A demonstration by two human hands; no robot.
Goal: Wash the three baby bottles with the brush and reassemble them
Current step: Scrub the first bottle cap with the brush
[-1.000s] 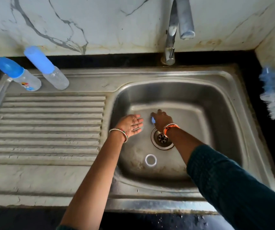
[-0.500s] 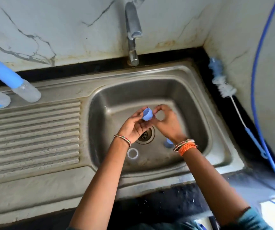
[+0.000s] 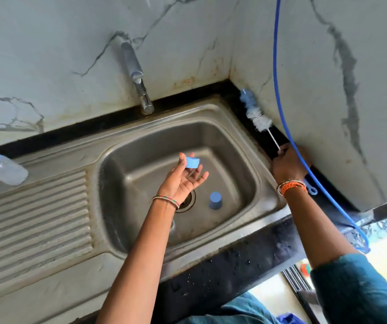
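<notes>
Head view, over the sink (image 3: 213, 118): our left hand (image 3: 183, 178) pinches a blue bottle ring (image 3: 192, 163) between thumb and fingertip, the other fingers loose, while our right hand (image 3: 286, 163) closes on the wire stem of the bottle brush (image 3: 254, 115) lying on the dark surface (image 3: 237, 260) by the wall. A blue cap (image 3: 215, 200) stands near the drain (image 3: 188, 201); one bottle (image 3: 0, 167) lies on the drainboard. We judge the ring, so lightly held, could drop toward the drain, and the brush could snag the blue hose (image 3: 279, 94).
</notes>
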